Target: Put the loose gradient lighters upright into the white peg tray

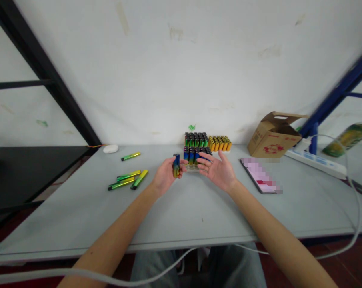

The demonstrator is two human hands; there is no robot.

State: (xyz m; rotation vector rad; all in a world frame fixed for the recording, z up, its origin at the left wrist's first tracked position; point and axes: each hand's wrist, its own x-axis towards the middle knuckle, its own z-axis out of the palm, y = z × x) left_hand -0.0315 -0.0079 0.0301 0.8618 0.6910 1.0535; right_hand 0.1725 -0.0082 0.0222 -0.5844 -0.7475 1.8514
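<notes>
My left hand point(165, 177) grips an upright lighter point(176, 166), blue at the top and fading to yellow below. Palm up and fingers spread, my right hand point(218, 171) is beside it with nothing visible in it. Behind both hands stand rows of blue-purple lighters point(191, 155) in a clear tray point(193, 169); my right fingers partly cover them, and I cannot tell whether they touch. Rows of green lighters with black tops point(196, 139) are further back, with yellow ones point(219, 143) to their right.
Several green-yellow lighters point(125, 176) lie loose at the left of the grey table point(181, 216). A white case point(110, 149) sits near the wall. On the right are a phone point(260, 176), an open cardboard box point(272, 138) and a power strip point(317, 163). A white cable crosses the foreground.
</notes>
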